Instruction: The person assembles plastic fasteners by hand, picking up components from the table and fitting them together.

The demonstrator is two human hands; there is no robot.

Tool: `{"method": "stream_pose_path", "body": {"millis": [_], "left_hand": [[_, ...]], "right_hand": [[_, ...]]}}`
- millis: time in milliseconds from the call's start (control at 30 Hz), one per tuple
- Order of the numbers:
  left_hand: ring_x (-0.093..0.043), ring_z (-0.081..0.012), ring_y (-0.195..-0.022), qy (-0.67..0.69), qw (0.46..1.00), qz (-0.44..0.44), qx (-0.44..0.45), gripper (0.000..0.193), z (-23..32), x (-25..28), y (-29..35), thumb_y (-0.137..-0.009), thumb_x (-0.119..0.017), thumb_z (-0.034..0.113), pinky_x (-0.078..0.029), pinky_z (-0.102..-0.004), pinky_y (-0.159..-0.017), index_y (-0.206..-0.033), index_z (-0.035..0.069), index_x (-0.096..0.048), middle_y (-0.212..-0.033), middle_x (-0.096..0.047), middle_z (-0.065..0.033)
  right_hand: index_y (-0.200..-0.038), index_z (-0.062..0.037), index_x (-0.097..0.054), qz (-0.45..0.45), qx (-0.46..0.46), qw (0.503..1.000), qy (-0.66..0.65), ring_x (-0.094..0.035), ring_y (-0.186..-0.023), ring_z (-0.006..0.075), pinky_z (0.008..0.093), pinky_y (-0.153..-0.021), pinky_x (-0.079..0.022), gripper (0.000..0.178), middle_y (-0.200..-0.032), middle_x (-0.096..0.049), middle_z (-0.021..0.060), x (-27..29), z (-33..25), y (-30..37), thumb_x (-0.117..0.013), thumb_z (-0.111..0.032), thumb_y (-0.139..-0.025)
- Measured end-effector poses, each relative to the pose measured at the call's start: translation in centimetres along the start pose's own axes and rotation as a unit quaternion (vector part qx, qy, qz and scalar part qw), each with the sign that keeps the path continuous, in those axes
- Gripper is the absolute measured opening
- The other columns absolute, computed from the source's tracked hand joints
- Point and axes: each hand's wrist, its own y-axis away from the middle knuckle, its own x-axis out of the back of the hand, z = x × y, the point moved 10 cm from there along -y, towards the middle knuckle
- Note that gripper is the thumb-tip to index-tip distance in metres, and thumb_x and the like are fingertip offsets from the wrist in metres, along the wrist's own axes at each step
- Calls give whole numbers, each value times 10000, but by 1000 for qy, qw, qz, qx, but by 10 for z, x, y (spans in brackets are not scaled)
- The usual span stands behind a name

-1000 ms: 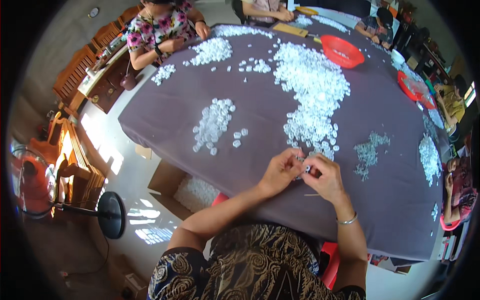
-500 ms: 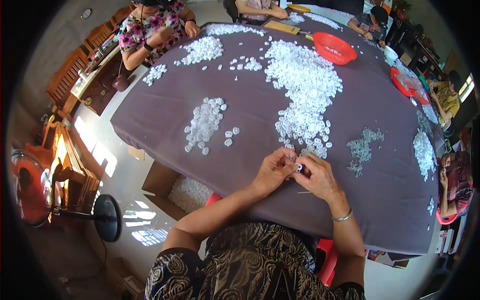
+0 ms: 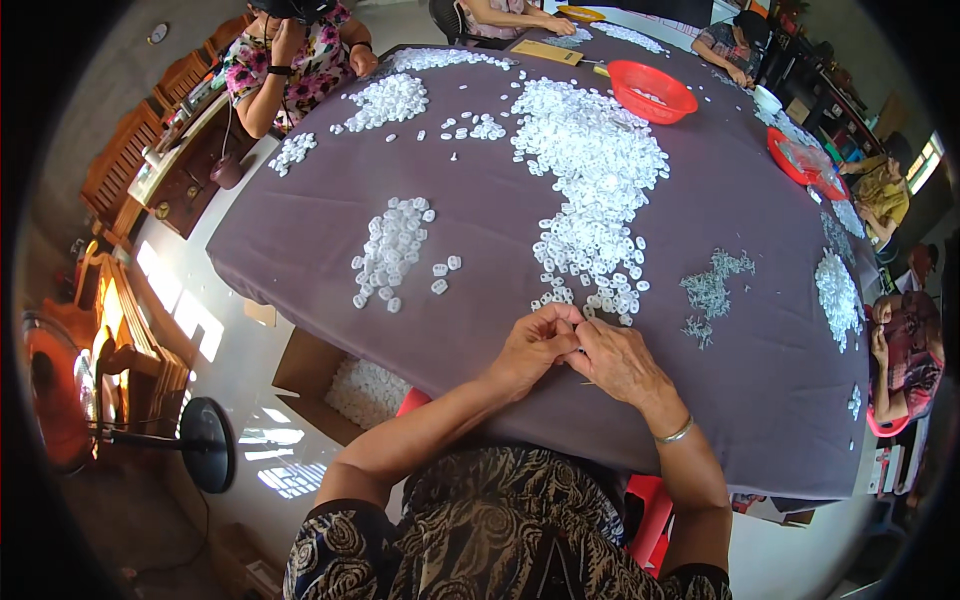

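Note:
My left hand point(image 3: 535, 350) and my right hand point(image 3: 620, 360) meet over the near side of the table, fingertips pinched together and touching. The fingers cover nearly all of a small white plastic piece between them. Beneath the right hand, a thin pale stick point(image 3: 586, 383) partly shows. Just beyond my fingers begins a long heap of small white oval plastic pieces point(image 3: 595, 190). To the left lies a smaller pile of similar pieces point(image 3: 392, 245), with a few loose beside it. On the right is a scattered pile of tiny grey-green parts point(image 3: 715, 290).
A brown cloth covers the table point(image 3: 480, 220). Farther back stand a red basin point(image 3: 650, 92) and a second red tray point(image 3: 790, 160). An open carton of white pieces point(image 3: 320, 385) sits on the floor at left, near a fan point(image 3: 205, 440). Several other people sit around the table.
My hands have closed in tighter, and the white piece seen between them is now hidden. The whole view has shifted slightly. The person at far left has raised a hand toward the head.

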Motion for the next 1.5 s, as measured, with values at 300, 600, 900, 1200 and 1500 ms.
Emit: {"method": "stream_pose_path", "body": {"millis": [300, 600, 900, 1200, 1500], "left_hand": [[-540, -56, -712, 65, 998, 3, 20, 202, -3, -4, 3, -861, -573, 6, -420, -211, -622, -1048, 78, -602, -798, -596, 27], [-522, -70, -789, -217, 960, 110, -140, 144, 63, 26, 10, -877, -524, 3, -452, -232, -720, -1008, 25, -581, -820, -547, 11], [-623, -147, -792, -577, 752, 249, -199, 184, 139, 125, -4, -861, -600, 135, -484, -266, -712, -994, 41, -685, -883, -685, -64], [-596, -123, -706, -445, 790, 300, -298, 118, 142, 125, 10, -841, -637, 96, -482, -260, -669, -920, 15, -669, -764, -647, -56], [-609, -182, -693, -534, 808, 153, -198, 131, 99, 72, -8, -804, -660, 77, -486, -289, -655, -924, 27, -649, -807, -627, -79]], "right_hand": [[-759, -21, -545, 28, 11, 1000, 6, -645, -634, 288, 386, -549, -524, 252, -703, -624, 123, -1, -3, 5, -662, -234, -829], [-778, -46, -515, 91, -85, 990, -66, -603, -595, 299, 391, -515, -467, 249, -677, -590, 111, 20, 10, 5, -718, -190, -789], [-714, -19, -504, 206, -168, 954, -140, -322, -494, 33, 237, -436, -299, 218, -517, -394, -20, 43, 60, 8, -681, -61, -835], [-730, -30, -536, 231, -252, 930, -135, -294, -541, 10, 202, -461, -251, 191, -556, -374, -78, 48, 101, 31, -672, -81, -854], [-861, -29, -640, 141, -285, 936, -148, -442, -599, 32, 215, -538, -367, 110, -645, -541, -40, 40, 134, 41, -642, -139, -851]]}}
